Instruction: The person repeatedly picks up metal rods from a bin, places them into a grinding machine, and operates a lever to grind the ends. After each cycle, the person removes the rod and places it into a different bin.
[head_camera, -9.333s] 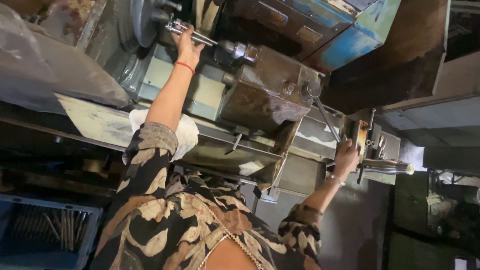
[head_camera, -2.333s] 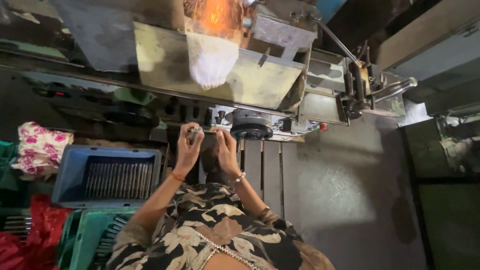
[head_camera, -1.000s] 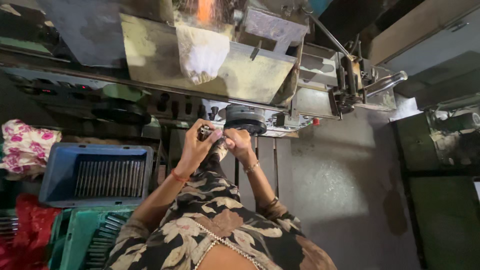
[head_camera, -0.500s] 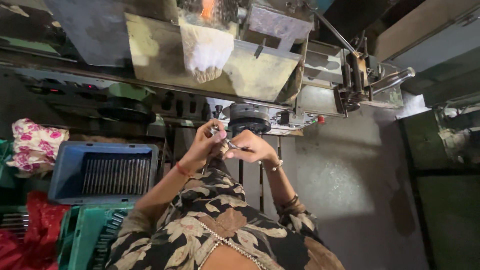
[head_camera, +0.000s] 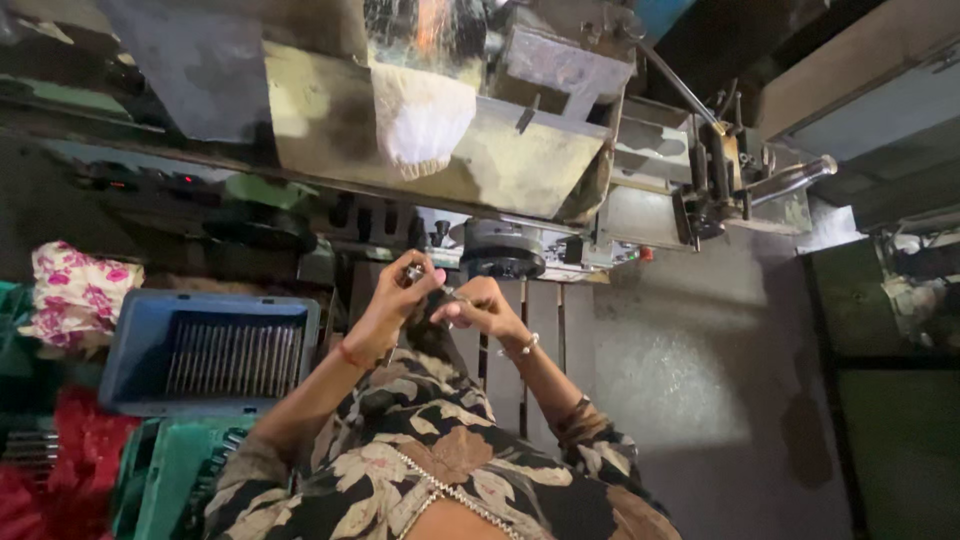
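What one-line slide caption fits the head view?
Both hands, left hand and right hand, hold a small metal part in front of a lathe-like machine, beside a blue crate of rods.

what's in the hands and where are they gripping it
The left hand pinches a small metal part at its end in the fingertips; the right hand meets it, its hold unclear.
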